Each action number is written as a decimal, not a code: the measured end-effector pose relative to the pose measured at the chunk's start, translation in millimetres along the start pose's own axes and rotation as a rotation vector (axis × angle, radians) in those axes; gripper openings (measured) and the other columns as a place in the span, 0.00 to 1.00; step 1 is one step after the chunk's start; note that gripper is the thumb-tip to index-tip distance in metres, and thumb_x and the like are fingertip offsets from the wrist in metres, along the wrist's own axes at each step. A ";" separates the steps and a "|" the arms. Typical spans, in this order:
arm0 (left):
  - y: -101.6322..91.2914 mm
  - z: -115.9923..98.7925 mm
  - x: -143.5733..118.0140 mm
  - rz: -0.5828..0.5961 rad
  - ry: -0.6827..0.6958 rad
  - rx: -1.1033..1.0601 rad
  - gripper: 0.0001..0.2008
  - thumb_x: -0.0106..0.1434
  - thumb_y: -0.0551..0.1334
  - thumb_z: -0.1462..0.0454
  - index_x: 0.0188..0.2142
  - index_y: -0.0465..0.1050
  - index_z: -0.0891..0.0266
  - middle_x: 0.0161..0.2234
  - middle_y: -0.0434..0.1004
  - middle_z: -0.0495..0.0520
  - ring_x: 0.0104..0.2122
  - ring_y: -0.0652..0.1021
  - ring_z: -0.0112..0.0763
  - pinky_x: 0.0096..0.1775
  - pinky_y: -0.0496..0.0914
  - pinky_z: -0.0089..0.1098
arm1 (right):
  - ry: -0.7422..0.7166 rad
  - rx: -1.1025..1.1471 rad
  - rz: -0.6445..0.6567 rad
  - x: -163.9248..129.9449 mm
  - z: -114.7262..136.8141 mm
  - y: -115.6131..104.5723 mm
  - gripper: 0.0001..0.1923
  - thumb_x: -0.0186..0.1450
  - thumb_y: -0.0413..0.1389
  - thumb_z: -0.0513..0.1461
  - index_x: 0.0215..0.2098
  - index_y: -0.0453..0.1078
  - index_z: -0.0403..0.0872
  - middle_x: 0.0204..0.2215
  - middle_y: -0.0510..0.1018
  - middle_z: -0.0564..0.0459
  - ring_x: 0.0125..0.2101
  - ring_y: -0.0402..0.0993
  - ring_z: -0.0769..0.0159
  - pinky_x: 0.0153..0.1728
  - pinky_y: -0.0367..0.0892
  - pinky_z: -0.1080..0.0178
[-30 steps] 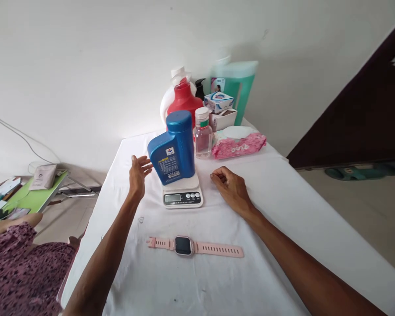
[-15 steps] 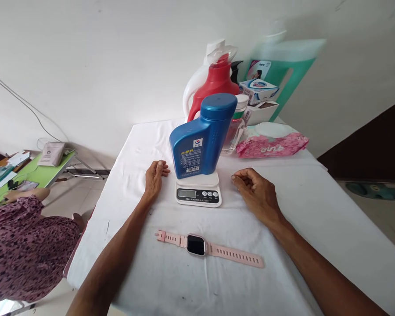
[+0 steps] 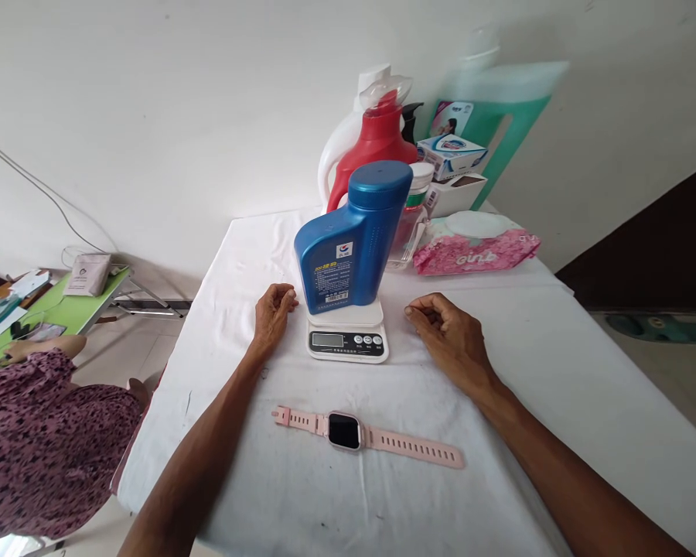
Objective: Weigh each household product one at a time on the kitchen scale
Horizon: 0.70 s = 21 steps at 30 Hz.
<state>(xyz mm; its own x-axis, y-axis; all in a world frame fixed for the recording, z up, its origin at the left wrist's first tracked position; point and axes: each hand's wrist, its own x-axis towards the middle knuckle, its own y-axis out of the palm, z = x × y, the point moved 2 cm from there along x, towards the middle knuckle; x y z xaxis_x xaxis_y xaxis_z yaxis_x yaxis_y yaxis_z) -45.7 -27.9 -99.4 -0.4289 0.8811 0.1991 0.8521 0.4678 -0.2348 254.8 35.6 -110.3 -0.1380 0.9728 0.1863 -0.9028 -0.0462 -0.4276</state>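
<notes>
So there's a long counter (image 3: 557, 363) draped in a white cloth. At the far end stands a big translucent green jug (image 3: 502, 116), blurry, with a red detergent bottle (image 3: 371, 147) next to it and a pink pack of wet wipes (image 3: 475, 251) lying flat. The blue plastic bottle (image 3: 351, 240) stands upright on a small white digital kitchen scale (image 3: 348, 334), right between the person's hands. The left hand (image 3: 271, 313) rests on the cloth just beside the scale, fingers loosely curled, grip on nothing. The right hand (image 3: 449, 333) sits near the scale's other side, fingers curled in, also pinching nothing. Closer in, a pink smartwatch (image 3: 344, 430) lies flat, strap stretched out.
</notes>
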 end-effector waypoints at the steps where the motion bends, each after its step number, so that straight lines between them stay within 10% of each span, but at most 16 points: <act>1: 0.2 -0.8 -0.2 0.005 -0.002 0.005 0.19 0.65 0.67 0.47 0.41 0.78 0.61 0.37 0.82 0.56 0.35 0.82 0.37 0.39 0.75 0.37 | 0.005 0.000 -0.002 -0.1 0.6 0.0 0.09 0.63 0.56 0.47 0.32 0.71 0.52 0.27 0.78 0.52 0.27 0.70 0.62 0.30 0.66 0.60; 13: -0.5 -10.2 -4.9 0.010 0.056 -0.057 0.32 0.69 0.59 0.37 0.51 0.74 0.61 0.46 0.81 0.62 0.41 0.82 0.40 0.42 0.76 0.40 | -0.008 0.054 -0.012 3.8 -0.3 0.8 0.10 0.63 0.55 0.47 0.32 0.71 0.50 0.27 0.78 0.53 0.27 0.70 0.63 0.31 0.65 0.61; 21: 23.6 -86.9 10.8 0.018 0.252 -0.018 0.38 0.54 0.78 0.48 0.60 0.70 0.56 0.56 0.78 0.60 0.55 0.79 0.47 0.54 0.75 0.42 | -0.026 0.107 -0.039 3.9 3.5 -1.1 0.13 0.66 0.54 0.50 0.30 0.68 0.51 0.25 0.77 0.54 0.26 0.69 0.63 0.32 0.66 0.61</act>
<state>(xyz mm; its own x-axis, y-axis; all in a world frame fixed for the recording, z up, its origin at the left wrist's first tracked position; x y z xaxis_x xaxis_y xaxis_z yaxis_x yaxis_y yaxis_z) -4.1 -13.3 -20.2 -0.3273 0.8431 0.4267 0.8651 0.4490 -0.2236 253.8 38.7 -106.1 -0.1113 0.9681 0.2247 -0.9458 -0.0338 -0.3231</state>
